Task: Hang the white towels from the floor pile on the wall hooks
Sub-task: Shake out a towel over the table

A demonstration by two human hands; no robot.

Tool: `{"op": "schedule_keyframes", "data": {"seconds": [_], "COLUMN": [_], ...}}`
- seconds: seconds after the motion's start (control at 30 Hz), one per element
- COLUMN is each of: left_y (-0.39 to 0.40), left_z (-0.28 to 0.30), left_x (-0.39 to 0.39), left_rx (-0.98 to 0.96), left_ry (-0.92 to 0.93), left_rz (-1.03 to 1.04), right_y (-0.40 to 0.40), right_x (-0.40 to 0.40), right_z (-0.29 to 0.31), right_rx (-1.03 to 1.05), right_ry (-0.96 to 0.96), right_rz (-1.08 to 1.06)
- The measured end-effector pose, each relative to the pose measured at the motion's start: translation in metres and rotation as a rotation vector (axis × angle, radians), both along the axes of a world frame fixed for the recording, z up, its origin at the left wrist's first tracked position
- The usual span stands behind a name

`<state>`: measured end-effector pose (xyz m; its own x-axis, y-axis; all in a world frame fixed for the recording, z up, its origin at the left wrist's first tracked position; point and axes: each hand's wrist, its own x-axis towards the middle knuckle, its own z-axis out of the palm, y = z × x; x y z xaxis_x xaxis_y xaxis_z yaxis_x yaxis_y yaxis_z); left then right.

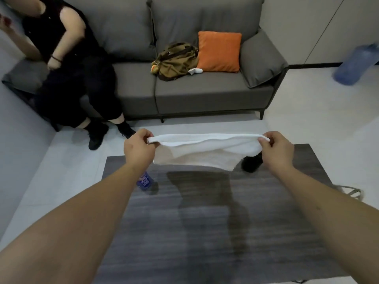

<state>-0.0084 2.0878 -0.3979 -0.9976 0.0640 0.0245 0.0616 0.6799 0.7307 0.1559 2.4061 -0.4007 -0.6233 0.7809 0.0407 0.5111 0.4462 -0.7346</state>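
A white towel (205, 152) is stretched out flat in the air above the far edge of a dark wood-grain table (215, 222). My left hand (139, 148) pinches its left top corner. My right hand (276, 148) pinches its right top corner. The towel hangs slack between them and casts a shadow on the tabletop. No wall hooks and no floor pile are in view.
A grey sofa (205, 89) stands behind the table with an orange cushion (219, 51), an olive bag (176, 60) and a small white cloth (194, 71). A person in black (67, 68) sits at its left end. A blue bottle (145, 181) and a dark object (251, 162) are on the table. A large blue water jug (356, 64) lies on the floor at the right.
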Motion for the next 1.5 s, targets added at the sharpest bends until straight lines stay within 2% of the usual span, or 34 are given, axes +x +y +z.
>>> {"op": "schedule_keyframes", "data": {"seconds": [0.17, 0.37, 0.53, 0.63, 0.77, 0.93, 1.03, 1.17, 1.3, 1.5], "left_y": [-0.022, -0.068, -0.114, -0.14, -0.148, -0.149, -0.142, -0.133, -0.138, -0.143], "left_z": [-0.029, -0.145, -0.243, -0.28, -0.303, -0.314, -0.316, -0.323, -0.335, -0.329], "left_x": [0.028, 0.085, 0.156, 0.197, 0.225, 0.23, 0.233, 0.248, 0.261, 0.261], "left_rx": [-0.09, -0.373, -0.629, -0.68, -0.768, -0.822, -0.77, -0.77, -0.731, -0.729], "left_ry": [0.013, 0.068, -0.076, -0.136, -0.313, -0.419, -0.363, -0.397, -0.325, -0.286], "left_rz": [-0.081, -0.36, -0.661, -0.785, -0.862, -0.934, -0.894, -0.94, -0.857, -0.856], "right_y": [-0.012, -0.042, -0.075, -0.093, -0.106, -0.112, -0.119, -0.123, -0.124, -0.129], "right_x": [0.036, 0.106, 0.169, 0.203, 0.23, 0.226, 0.219, 0.222, 0.232, 0.247], "right_z": [-0.033, -0.136, -0.23, -0.269, -0.297, -0.305, -0.309, -0.32, -0.326, -0.315], "right_rx": [0.082, 0.077, 0.042, -0.005, -0.063, -0.064, 0.0, 0.068, 0.161, 0.18], "right_ry": [-0.168, -0.45, -0.685, -0.845, -0.956, -1.131, -1.099, -1.063, -0.985, -0.921], "right_rz": [0.101, 0.197, 0.324, 0.362, 0.382, 0.483, 0.51, 0.576, 0.659, 0.624]}}
